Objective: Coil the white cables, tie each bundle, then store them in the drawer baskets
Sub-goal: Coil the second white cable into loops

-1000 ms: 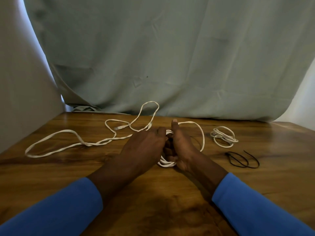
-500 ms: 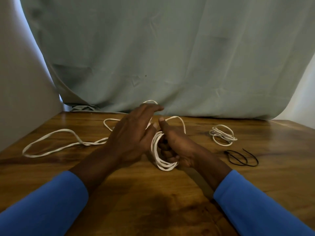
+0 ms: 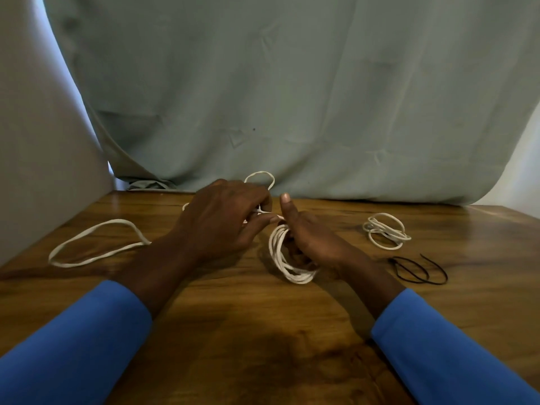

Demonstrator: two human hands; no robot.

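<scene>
— So, where is the cable right now?
— Part of it is wound into a coil at the middle of the worktop. The coil stands on edge, with its low side on the wood. The rest trails left in a long flat loop, and a smaller loop shows at the far edge, behind the left hand.
— And the hands?
— The right hand has its fingers curled through the coil and grips it, thumb pointing up. The left hand is just beside it and pinches a strand between thumb and fingers, close to the right thumb.
— Anything else on the worktop?
— To the right, a second white bundle lies flat, well apart from both hands. Nearer than it lie thin black ties.
— Is that bundle tied?
— Too small to tell.
— And around it all?
— Grey-green cloth hangs behind the far edge. Both arms wear blue sleeves.
</scene>
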